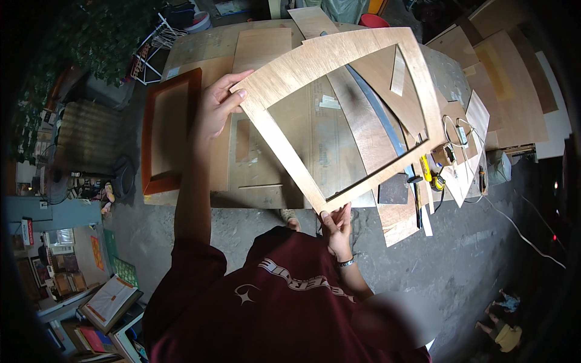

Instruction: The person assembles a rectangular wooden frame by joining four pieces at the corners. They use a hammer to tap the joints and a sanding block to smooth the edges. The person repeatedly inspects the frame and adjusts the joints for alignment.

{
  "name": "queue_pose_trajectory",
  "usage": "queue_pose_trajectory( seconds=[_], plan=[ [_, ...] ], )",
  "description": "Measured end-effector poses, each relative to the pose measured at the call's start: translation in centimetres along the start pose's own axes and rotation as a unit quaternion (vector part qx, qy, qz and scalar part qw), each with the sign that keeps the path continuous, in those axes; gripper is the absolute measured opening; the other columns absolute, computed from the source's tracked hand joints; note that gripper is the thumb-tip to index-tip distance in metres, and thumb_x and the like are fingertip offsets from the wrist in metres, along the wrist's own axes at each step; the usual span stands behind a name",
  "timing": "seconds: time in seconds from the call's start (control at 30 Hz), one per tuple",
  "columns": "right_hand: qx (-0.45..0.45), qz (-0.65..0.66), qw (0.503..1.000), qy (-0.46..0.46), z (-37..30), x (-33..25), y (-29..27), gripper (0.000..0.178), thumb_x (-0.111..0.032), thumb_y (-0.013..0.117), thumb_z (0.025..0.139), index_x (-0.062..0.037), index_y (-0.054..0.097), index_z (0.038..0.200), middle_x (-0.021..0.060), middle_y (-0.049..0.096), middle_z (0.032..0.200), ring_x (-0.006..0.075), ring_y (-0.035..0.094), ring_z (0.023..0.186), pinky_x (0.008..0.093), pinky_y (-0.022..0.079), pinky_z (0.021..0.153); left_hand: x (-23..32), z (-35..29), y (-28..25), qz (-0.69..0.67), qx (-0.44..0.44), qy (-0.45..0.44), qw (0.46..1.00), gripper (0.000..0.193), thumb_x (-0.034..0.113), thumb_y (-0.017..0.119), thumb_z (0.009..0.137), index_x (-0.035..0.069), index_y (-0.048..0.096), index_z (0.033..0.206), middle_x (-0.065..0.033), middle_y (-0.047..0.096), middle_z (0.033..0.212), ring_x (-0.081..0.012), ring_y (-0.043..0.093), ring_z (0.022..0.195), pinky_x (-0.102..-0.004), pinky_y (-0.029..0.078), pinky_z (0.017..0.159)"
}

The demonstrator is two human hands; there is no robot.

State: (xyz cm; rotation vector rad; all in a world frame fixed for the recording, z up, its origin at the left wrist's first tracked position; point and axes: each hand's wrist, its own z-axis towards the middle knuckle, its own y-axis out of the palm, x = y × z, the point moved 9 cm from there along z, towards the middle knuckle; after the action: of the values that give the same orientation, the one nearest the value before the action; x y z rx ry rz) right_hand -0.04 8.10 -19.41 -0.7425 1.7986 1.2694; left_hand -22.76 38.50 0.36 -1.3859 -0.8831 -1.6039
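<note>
A pale wooden frame (315,56) with a large four-sided opening is held up in front of me, tilted over the table (272,193). My left hand (219,104) grips its left corner, thumb on the near face and fingers behind. At the bottom corner my right hand (336,228) pinches the frame between thumb and fingers; a wristband (345,262) circles that wrist. Through the opening I see the brown tabletop covering and a long grey-blue strip (378,109). To the left of the raised frame, a reddish-brown picture frame (195,91) lies on the table.
Plywood sheets (508,78) lean at the far right. A hammer (416,196), a yellow-handled tool (425,168), a tape measure (438,182) and a white cable (451,136) lie along the table's right side. Books (109,302) stand at lower left. A white cord (514,227) crosses the floor.
</note>
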Motion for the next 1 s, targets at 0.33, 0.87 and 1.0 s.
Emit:
queue_pose_trajectory(
  seconds=[0.33, 0.87, 1.0],
  plan=[
    [-0.086, 0.206, 0.967, 0.122, 1.6, -2.0, 4.4, 0.073, 0.003, 0.057, 0.096, -0.0075, 0.017, 0.157, 0.0170, 0.051, 0.141, 0.0324, 0.059, 0.124, 0.0414, 0.052, 0.104, 9.0, 0.3, 3.8, 0.108, 0.100, 0.112, 0.983, 0.021, -0.001, 0.066, 0.090, -0.002, 0.062, 0.111, -0.0084, 0.071, 0.103, -0.0106, 0.066, 0.093, -0.0248, 0.053, 0.077],
    [-0.131, 0.335, 0.916, 0.180, 1.3, -1.9, 6.8, 0.057, 0.004, 0.053, 0.097, 0.0001, 0.034, 0.150, 0.0194, 0.057, 0.132, 0.0307, 0.063, 0.117, 0.0381, 0.056, 0.100, 15.3, 1.9, 6.9, 0.346, 0.149, 0.138, 0.916, 0.023, 0.015, 0.074, 0.079, 0.000, 0.068, 0.096, -0.0176, 0.072, 0.081, -0.0223, 0.070, 0.068, -0.0350, 0.055, 0.067],
    [-0.133, 0.333, 0.915, 0.184, 1.3, -1.8, 6.0, 0.058, 0.004, 0.053, 0.097, -0.0004, 0.032, 0.151, 0.0196, 0.056, 0.134, 0.0310, 0.062, 0.118, 0.0385, 0.056, 0.100, 15.7, 1.2, 7.9, 0.376, 0.135, 0.106, 0.910, 0.023, 0.007, 0.068, 0.089, -0.004, 0.065, 0.109, -0.0079, 0.072, 0.085, -0.0085, 0.066, 0.073, -0.0253, 0.053, 0.066]
  ],
)
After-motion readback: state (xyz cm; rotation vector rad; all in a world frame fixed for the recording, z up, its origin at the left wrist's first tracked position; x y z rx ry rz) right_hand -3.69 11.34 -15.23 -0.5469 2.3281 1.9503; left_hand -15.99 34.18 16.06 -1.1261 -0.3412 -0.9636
